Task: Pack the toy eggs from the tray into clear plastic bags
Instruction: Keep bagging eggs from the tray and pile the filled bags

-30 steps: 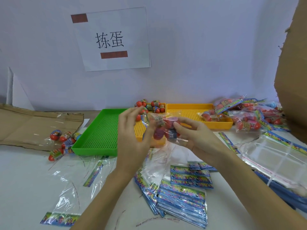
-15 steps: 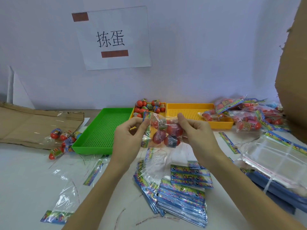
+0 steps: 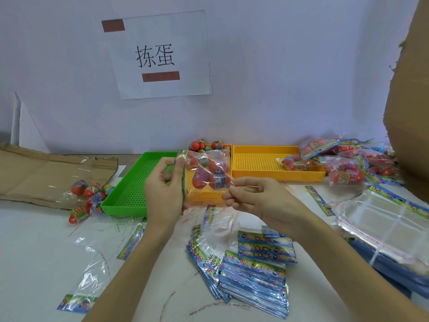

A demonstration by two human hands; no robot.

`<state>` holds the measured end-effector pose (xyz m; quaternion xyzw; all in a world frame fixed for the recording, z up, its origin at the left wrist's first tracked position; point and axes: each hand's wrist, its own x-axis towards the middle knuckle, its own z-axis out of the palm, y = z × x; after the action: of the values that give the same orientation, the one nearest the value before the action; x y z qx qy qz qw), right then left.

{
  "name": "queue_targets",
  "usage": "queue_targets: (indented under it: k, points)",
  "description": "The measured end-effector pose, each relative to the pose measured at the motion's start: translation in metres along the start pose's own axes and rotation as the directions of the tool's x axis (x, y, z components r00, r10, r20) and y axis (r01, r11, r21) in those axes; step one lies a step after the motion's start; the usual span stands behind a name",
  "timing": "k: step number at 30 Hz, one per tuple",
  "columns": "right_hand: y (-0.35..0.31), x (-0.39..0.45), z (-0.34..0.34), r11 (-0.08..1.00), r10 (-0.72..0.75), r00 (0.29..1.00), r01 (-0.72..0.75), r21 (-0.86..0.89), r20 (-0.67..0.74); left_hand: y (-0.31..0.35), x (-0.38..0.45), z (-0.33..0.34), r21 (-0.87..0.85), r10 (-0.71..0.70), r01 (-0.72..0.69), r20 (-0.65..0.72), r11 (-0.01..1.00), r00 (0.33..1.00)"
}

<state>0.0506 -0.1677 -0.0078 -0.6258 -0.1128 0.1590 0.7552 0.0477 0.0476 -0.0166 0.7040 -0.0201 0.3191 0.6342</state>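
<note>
Toy eggs (image 3: 210, 169) are seen in the head view already inside a clear plastic bag (image 3: 206, 168), which is held up in front of the middle yellow tray (image 3: 202, 194), above the table (image 3: 34, 240). The bag's printed header edge is pinched by the left hand (image 3: 163, 191) between thumb and fingers. A thin strip at the bag's other side is pinched by the right hand (image 3: 253, 201), fingers curled; this is judged to be the sealing step. For a good seal, the flap should be kept taut and flat, and the eggs kept clear of the adhesive line.

Compared with half a second ago, the bag is turned sideways and raised, the right hand is lowered and drawn off to the right, and more loose eggs (image 3: 205, 145) at the tray's far end are revealed.
</note>
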Motion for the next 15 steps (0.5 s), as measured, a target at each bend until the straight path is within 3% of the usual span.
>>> queue_targets:
  k: [8, 15]
  points:
    - [-0.0065, -0.0019, -0.0029, 0.994, -0.016, 0.994, 0.027, -0.103, 0.107, 0.0003, 0.0029, -0.0036, -0.056, -0.049, 0.053, 0.058, 0.997, 0.997]
    - [-0.0031, 0.0004, -0.007, 0.997, 0.037, 0.998, -0.033, -0.069, 0.059, 0.001, 0.0015, -0.0019, -0.076, -0.096, 0.102, 0.081, 0.992, 0.992]
